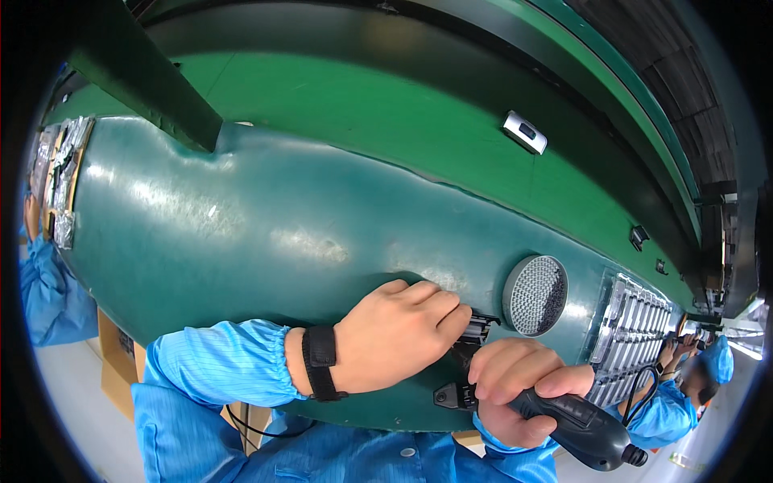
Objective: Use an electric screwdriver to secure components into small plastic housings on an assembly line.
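Blue, finely striped work garment (pixel 362 455) is filling the lower edge of the head view. Just above it, a black, pen-bodied power screwdriver (pixel 588 431) is slanting down to the right; the right hand (pixel 523 390) is grasping it, and its front end is disappearing behind the fingers. The left hand (pixel 407 330), wearing a black fabric wrist strap (pixel 320 362), is grasping a black part with shiny ridges (pixel 481 326), its fingertips being hidden. That part is showing between the two hands, over a glossy dark-green tabletop (pixel 241 241). Beside the right hand, a small black bracket-like piece (pixel 449 395) is bearing pale marks, too small to tell.

Just beyond the hands, a round grey dish with a dotted grid (pixel 523 314) is lying inside the far edge. Segmented silvery trays (pixel 632 322) are bordering the work on the right. Leftward, smooth surface is stretching to flat wrapped packs (pixel 68 177), while the far edge is running diagonally along a brighter green panel (pixel 386 113), where a silver box (pixel 525 133) is sitting.
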The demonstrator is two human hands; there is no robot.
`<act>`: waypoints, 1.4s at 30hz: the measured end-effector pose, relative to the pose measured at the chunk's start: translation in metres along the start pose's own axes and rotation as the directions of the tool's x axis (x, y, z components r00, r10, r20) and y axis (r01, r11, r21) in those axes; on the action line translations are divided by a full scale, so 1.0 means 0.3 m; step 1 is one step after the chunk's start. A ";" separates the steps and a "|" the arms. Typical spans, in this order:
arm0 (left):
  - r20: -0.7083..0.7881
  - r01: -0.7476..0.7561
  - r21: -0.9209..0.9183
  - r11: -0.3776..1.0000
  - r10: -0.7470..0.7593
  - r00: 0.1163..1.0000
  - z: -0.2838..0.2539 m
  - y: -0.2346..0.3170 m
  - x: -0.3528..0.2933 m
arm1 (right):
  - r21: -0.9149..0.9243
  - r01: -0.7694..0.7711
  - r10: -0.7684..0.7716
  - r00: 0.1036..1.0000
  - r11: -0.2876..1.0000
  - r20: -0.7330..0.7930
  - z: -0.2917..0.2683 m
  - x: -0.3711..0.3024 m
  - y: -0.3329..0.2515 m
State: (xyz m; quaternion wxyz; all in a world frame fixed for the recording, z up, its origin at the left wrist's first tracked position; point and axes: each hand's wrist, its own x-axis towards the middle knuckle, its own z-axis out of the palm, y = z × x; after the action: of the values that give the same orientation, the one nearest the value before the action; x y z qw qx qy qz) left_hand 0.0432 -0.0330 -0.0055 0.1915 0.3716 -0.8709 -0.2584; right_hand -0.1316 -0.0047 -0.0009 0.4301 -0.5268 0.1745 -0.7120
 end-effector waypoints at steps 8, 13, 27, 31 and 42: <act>-0.009 0.004 0.034 0.999 -0.004 1.000 -0.018 -0.014 -0.021 | -0.031 -0.102 0.101 0.995 0.994 -0.024 0.043 0.000 0.015; 0.021 0.005 0.040 0.999 -0.006 1.000 -0.030 -0.023 -0.030 | -0.041 -0.068 0.069 0.997 0.997 0.032 0.058 0.001 0.027; 0.040 0.026 -0.040 0.999 -0.025 0.999 -0.066 -0.064 -0.049 | -0.018 -0.092 0.093 0.984 0.996 0.154 0.098 0.018 0.066; 0.054 0.027 -0.055 0.998 -0.024 0.998 -0.075 -0.081 -0.049 | -0.014 -0.026 0.028 0.987 1.000 0.156 0.102 0.006 0.097; 0.091 0.044 -0.074 0.996 -0.037 0.995 -0.116 -0.117 -0.057 | -0.141 0.016 -0.059 0.952 0.990 -0.301 -0.180 0.118 0.003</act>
State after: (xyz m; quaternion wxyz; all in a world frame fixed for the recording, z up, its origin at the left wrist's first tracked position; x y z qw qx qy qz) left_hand 0.0919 -0.0518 -0.0010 0.1610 0.3698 -0.8604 -0.3116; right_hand -0.1826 -0.0443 -0.0010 0.3474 -0.4424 0.2771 -0.7790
